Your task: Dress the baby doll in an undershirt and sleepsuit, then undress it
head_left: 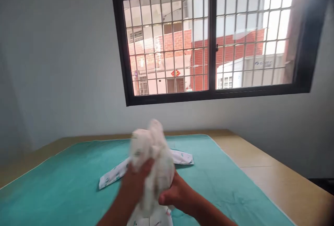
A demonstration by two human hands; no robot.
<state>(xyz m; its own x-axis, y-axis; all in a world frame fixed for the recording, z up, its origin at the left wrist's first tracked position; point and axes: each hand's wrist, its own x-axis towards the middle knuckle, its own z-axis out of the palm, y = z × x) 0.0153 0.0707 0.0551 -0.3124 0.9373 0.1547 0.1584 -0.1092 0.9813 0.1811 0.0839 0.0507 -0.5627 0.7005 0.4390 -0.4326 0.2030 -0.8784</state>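
Note:
A bunched white cloth [156, 149], blurred by motion, is pressed between my two hands above the middle of the table. On its left side is my left hand [138, 179], closed on it and smeared. My right hand [173, 193] grips it from the right, thumb showing in front. Beneath lies a white printed garment with its left sleeve [113, 175] and right sleeve [182, 157] stretched out to the sides. Its lower part [159, 217] shows at the bottom edge; the bundle hides its middle. I cannot tell whether bundle and garment are joined.
A green cloth [70, 174] covers most of the wooden table [258, 156], whose bare border shows at the back and right. Behind it rises a pale wall [65, 62] with a barred, dark-framed window [212, 45].

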